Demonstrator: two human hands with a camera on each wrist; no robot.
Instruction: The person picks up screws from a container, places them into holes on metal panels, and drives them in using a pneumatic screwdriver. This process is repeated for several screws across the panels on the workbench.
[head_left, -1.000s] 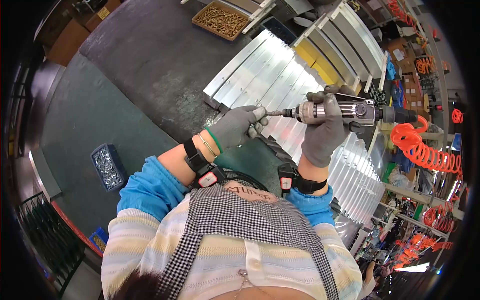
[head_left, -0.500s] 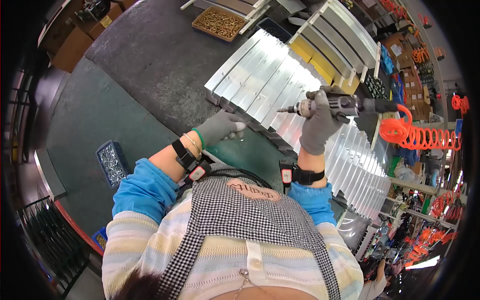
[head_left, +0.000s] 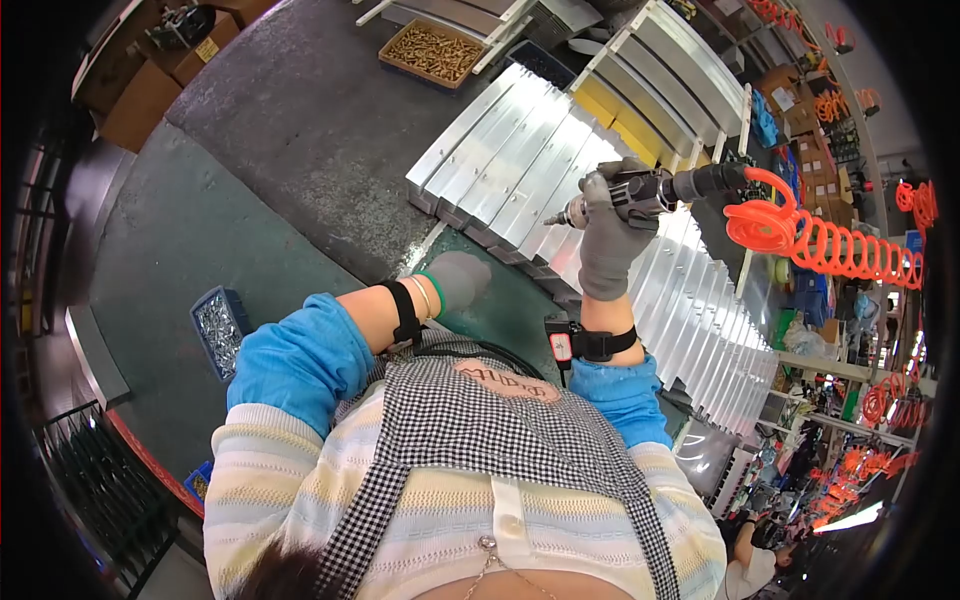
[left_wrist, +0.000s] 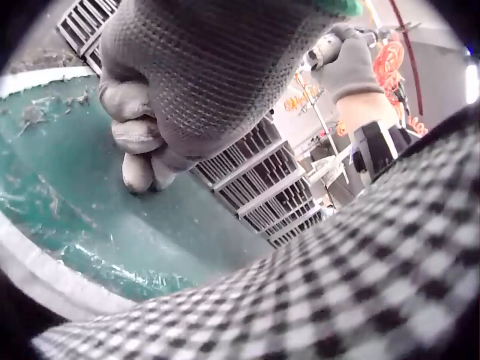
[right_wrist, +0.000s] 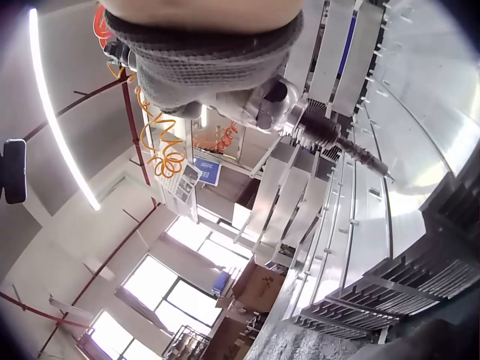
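My right hand [head_left: 610,250], in a grey glove, grips a pneumatic screwdriver [head_left: 648,192] with an orange coiled hose [head_left: 765,226]. Its bit [right_wrist: 364,155] points left, over a row of silvery metal slats [head_left: 505,165]. Lower left, my gloved left hand [head_left: 460,280] is down by the green tabletop [head_left: 500,295]. In the left wrist view its fingers [left_wrist: 135,135] are curled, with their tips right at the green surface. No object shows in them; the palm is hidden.
Brass-coloured screws fill a tray [head_left: 388,62] at the back. A blue bin [head_left: 238,305] of silvery screws stands left of my left arm. More slatted metal frames [head_left: 665,75] are stacked at the back right. Cardboard boxes [head_left: 140,108] stand far left.
The screwdriver bit has come away from my left fingers. My left hand has dropped back toward my body and the green tabletop. My right hand has shifted slightly left with the screwdriver.
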